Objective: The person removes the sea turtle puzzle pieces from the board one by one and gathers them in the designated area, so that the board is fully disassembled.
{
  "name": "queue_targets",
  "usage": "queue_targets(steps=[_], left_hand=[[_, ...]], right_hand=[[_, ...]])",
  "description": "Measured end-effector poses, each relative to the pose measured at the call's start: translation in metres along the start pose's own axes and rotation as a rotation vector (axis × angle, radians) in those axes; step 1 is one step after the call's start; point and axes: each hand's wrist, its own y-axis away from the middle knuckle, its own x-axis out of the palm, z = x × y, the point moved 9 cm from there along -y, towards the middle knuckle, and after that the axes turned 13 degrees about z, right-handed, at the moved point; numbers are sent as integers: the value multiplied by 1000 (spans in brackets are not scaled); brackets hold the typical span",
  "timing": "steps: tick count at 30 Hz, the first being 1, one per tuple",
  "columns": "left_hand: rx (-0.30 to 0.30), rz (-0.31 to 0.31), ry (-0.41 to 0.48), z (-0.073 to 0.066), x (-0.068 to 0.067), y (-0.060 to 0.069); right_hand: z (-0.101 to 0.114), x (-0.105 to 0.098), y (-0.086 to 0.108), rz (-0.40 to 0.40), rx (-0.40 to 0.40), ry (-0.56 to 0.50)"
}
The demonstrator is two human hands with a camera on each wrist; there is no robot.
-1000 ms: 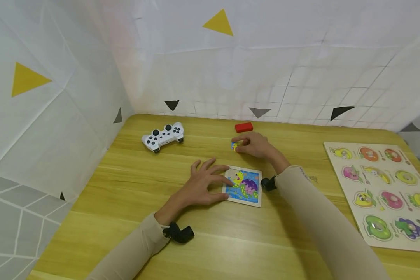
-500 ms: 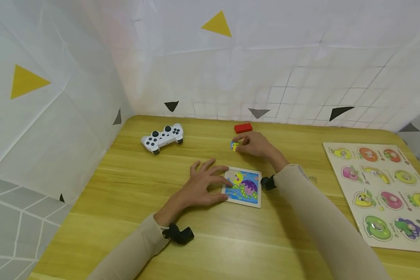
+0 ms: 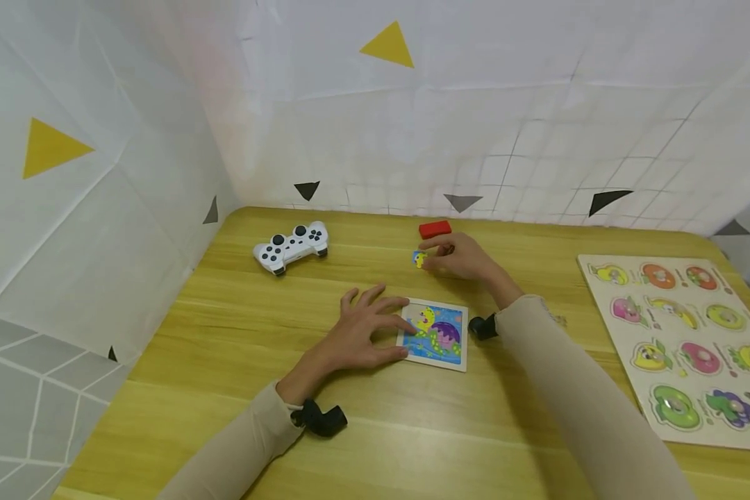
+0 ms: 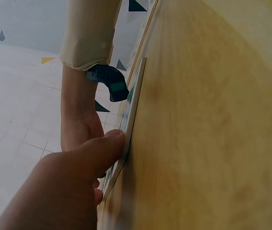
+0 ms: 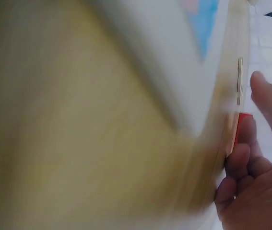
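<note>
A small square puzzle [image 3: 434, 355] with a turtle picture and a pale wooden frame lies mid-table. My left hand [image 3: 365, 335] rests at its left edge, fingers spread; in the left wrist view the thumb [image 4: 108, 146] presses its rim. Beyond the puzzle lies a small blue and yellow puzzle piece [image 3: 418, 258]. My right hand [image 3: 462, 258] is just right of that piece, thumb and forefinger parted. The right wrist view shows the piece [image 5: 240, 81] edge-on, apart from the thumb; the other fingers [image 5: 237, 160] are bent.
A red block [image 3: 435, 229] sits right behind the right hand. At the back left is a white game controller [image 3: 291, 246]. A large fruit puzzle board [image 3: 687, 340] covers the table's right side. White sheeting [image 3: 375, 139] hangs along the back.
Earlier, my right thumb and forefinger pinched the small puzzle piece. Now they have let go and drawn slightly right, and the piece lies on the table. My left hand has stayed still.
</note>
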Motion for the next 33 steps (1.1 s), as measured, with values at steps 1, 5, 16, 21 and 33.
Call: queue_targets(steps=[1,5,16,21,33], left_hand=[[4,-4,-3,0,0,0],[6,-13,-3,0,-1,1],[-3,-13,-19,3,5,0],[-9,-5,-25,3,5,-2],[-2,-19,-42,0,0,0]], right_hand=[[-1,-1,3,-3,-9,-19],[-4,-2,15,2,-35,-74],[-6,16,53,67,-72,-159],[-1,25,68,91,-115,-186],[15,43,82,115,-188,7]])
